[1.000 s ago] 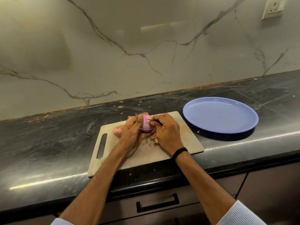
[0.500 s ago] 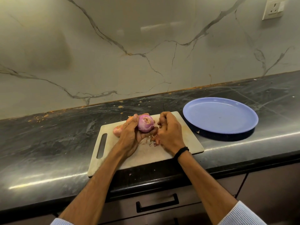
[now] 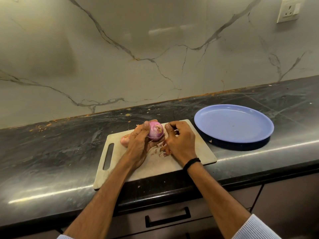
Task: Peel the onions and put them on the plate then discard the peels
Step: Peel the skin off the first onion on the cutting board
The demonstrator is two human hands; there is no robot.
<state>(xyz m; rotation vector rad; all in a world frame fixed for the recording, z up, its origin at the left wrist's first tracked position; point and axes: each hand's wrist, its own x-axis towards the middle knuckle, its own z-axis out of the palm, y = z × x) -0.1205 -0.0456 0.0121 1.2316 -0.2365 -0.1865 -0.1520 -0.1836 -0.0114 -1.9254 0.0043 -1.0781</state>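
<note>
- Nearest the viewer, a dark drawer handle (image 3: 167, 216) sits below the counter's front edge. Two forearms reach up over it, pale ribbed cuffs cut off at the bottom of the frame.
- A pale cutting board (image 3: 198, 152) lies on the dark stone counter (image 3: 51, 161), likely to catch the mess of peeling. Its handle slot points left.
- Small reddish peel scraps (image 3: 161, 150) lie on the board between the two hands.
- The left hand (image 3: 138, 144) is wrapped around a purple onion (image 3: 155, 133), thumb up its side, lifting it just above the board. The cut end faces the viewer, probably so any leftover skin shows.
- The right hand (image 3: 179, 142), a black band at its wrist, hovers just beside the onion with fingers curled inward. Whether they pinch a strip of peel is hidden.
- A second onion (image 3: 125, 140), with its pinkish-tan skin on, rests on the board behind the left hand, mostly covered by it.
- A blue plate (image 3: 233, 125) waits on the counter just right of the board, within easy reach, holding nothing yet.
- Beyond, a veined marble wall carries a wall socket (image 3: 289, 10), cut off at the top right corner.
- No bin for the peels is in view.
</note>
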